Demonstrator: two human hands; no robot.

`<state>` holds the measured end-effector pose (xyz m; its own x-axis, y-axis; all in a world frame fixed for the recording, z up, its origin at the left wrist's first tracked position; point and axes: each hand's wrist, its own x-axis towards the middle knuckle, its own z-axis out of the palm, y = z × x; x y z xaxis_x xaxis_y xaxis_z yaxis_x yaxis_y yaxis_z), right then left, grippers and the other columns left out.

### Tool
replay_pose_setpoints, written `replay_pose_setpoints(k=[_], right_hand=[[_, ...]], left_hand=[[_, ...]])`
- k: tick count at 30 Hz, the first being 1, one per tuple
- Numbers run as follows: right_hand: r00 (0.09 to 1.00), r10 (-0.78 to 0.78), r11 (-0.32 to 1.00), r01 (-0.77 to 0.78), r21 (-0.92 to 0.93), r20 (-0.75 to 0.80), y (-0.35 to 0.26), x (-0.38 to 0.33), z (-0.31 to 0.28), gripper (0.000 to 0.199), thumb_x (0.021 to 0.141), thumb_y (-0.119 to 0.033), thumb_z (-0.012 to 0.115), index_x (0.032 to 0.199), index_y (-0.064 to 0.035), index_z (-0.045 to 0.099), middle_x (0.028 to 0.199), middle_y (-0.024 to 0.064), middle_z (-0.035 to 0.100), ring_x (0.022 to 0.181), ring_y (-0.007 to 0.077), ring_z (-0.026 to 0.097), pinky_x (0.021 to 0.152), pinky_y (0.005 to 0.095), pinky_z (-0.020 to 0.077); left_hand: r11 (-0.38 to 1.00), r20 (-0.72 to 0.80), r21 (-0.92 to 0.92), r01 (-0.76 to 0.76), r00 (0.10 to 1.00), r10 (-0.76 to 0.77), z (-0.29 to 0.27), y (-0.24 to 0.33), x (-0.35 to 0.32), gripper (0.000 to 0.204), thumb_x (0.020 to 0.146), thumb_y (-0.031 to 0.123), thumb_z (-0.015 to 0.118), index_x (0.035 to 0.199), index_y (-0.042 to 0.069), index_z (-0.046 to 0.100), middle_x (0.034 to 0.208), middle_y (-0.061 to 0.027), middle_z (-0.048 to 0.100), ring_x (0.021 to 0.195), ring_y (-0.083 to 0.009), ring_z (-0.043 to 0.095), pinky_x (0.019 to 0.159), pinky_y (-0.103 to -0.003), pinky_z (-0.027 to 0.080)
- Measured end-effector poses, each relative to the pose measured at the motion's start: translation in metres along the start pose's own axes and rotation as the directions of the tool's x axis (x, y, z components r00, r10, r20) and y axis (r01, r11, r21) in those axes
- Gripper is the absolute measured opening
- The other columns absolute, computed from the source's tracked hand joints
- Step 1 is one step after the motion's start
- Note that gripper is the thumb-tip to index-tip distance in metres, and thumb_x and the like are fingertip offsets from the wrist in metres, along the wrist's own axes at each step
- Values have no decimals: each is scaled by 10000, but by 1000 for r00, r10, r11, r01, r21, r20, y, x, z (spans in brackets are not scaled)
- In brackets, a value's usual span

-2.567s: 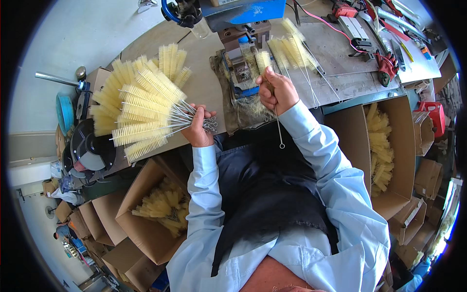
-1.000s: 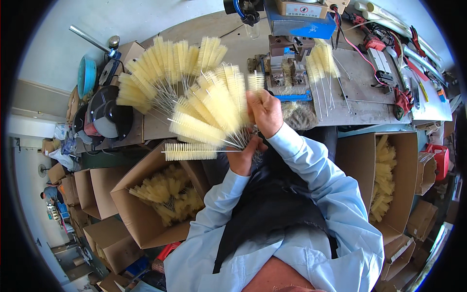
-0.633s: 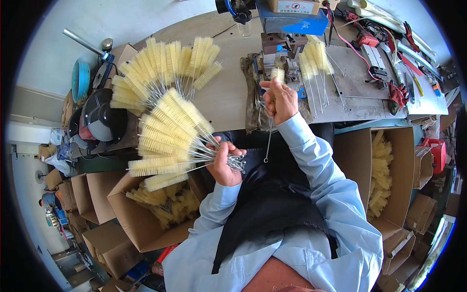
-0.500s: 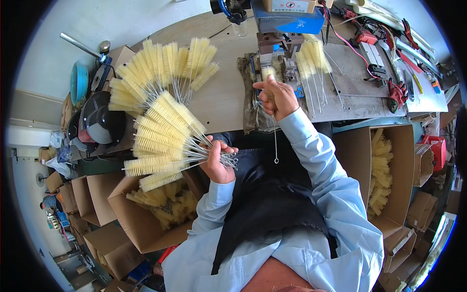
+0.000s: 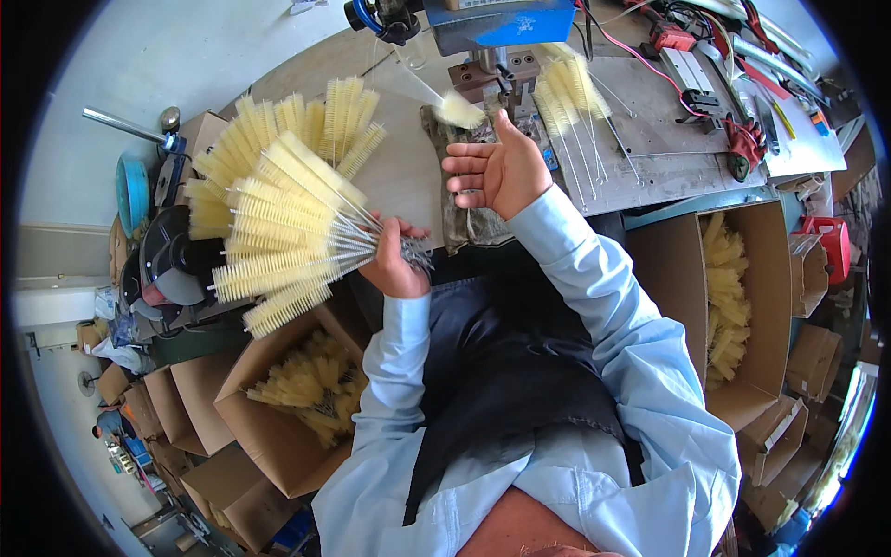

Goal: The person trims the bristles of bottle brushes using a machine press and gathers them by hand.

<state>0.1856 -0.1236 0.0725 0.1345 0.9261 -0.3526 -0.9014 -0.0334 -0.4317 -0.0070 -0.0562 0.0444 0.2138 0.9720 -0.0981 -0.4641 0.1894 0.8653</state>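
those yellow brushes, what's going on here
A person at a workbench grips a fanned bundle of yellow wire-stemmed brushes by the stems in the left hand. The right hand is open, palm up, just below a single brush near the blue machine. Cardboard boxes on either side hold more brushes.

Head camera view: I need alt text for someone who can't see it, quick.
Seen from above, a person's left hand grips a fanned bunch of yellow bottle brushes by their wire stems, while the right hand is open, palm up, by a single brush at a blue machine. Open cardboard boxes of brushes stand on both sides.
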Motion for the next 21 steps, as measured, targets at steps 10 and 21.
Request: replay_pose_setpoints(k=[10, 21], right_hand=[[996, -40, 990, 30, 139, 74, 24, 37, 4, 279, 1054, -337, 413, 1022, -79, 512, 744, 0, 481, 601, 123, 482, 539, 269, 423], [915, -365, 928, 341, -152, -174, 9, -25, -25, 316, 1046, -330, 471, 904, -54, 533, 582, 0, 430, 400, 82, 335, 346, 244, 252]], left_hand=[[990, 39, -2, -141, 989, 141, -3, -36, 50, 374, 830, -53, 569, 1176, -85, 431, 751, -125, 581, 556, -189, 572, 573, -366, 572], [996, 8, 56, -68, 998, 68, -1, -28, 46, 322, 861, 9, 609, 1160, -44, 503, 805, -108, 574, 603, -201, 589, 598, -403, 569]])
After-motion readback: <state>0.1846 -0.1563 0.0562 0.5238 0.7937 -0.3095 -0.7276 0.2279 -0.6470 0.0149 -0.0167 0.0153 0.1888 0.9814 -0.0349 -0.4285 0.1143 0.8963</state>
